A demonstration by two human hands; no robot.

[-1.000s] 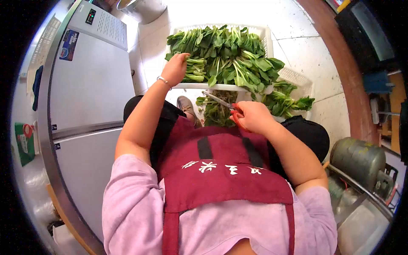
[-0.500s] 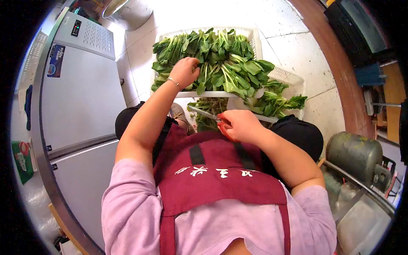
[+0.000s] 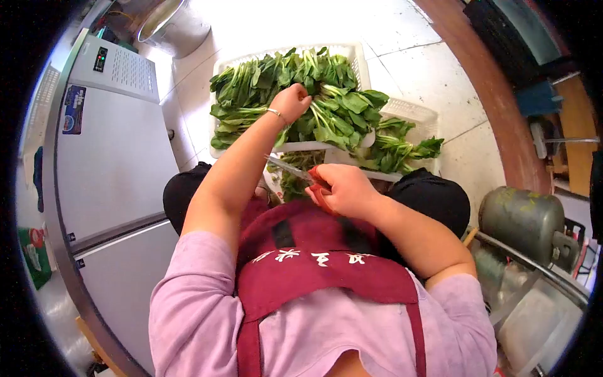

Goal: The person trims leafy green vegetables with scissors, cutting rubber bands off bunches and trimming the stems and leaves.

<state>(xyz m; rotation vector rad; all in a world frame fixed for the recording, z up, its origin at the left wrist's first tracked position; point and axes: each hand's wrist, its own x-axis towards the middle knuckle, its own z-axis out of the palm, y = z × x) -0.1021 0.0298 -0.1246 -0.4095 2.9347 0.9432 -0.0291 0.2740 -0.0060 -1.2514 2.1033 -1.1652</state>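
A white basket (image 3: 358, 66) full of leafy greens (image 3: 314, 69) stands on the floor in front of me. My left hand (image 3: 291, 103) is over the middle of the greens with its fingers pinched together; what they hold, if anything, is hidden. Red-handled scissors (image 3: 292, 168) are in my right hand (image 3: 345, 190), their blades pointing left below the basket's near edge. Under the blades lie loose trimmings and leaves (image 3: 294, 186). A second white basket (image 3: 429, 119) at the right holds more greens (image 3: 407, 149).
A white fridge or freezer (image 3: 116, 151) runs along the left side. At the upper left stands a metal pot (image 3: 179, 28). A gas cylinder (image 3: 523, 223) lies at the right beside a metal-framed rack (image 3: 534, 267).
My left hand has moved right across the greens, from the basket's left part to its middle. My right hand still holds the scissors. The view has shifted slightly.
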